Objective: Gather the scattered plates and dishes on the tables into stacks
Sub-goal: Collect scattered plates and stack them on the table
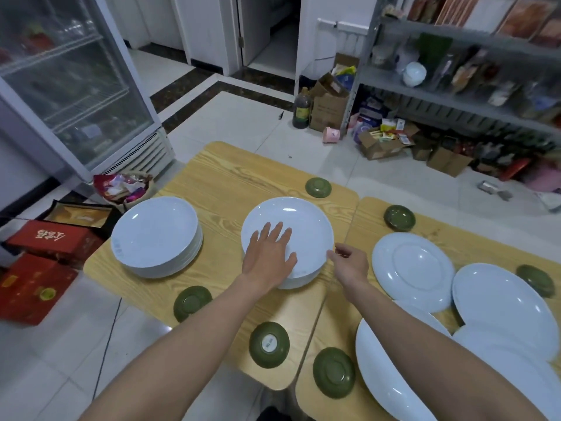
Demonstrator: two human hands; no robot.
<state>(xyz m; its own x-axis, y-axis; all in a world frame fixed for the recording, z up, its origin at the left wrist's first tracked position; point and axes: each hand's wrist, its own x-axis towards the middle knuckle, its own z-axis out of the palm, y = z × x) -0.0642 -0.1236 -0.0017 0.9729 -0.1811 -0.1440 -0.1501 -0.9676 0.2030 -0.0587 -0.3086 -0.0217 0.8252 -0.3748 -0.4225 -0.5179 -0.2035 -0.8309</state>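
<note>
Seating top plate (297,220) on centre-frame stack (303,279). Left hand (267,256) flat on it, fingers straight; right hand (352,264) pinches right rim. Next, likely: release, fetch loose plate (413,268) at right.

I see a white glass-door display fridge (69,86); to its right, glossy white floor tiles (243,123), an open white doorway (270,31) beyond, and grey metal shelving (455,95) farther right.

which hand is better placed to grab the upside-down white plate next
Probably the right. The right hand is at the rim of the middle stack, beside the upside-down plate; the left hand lies flat on that stack, farther from it.
</note>
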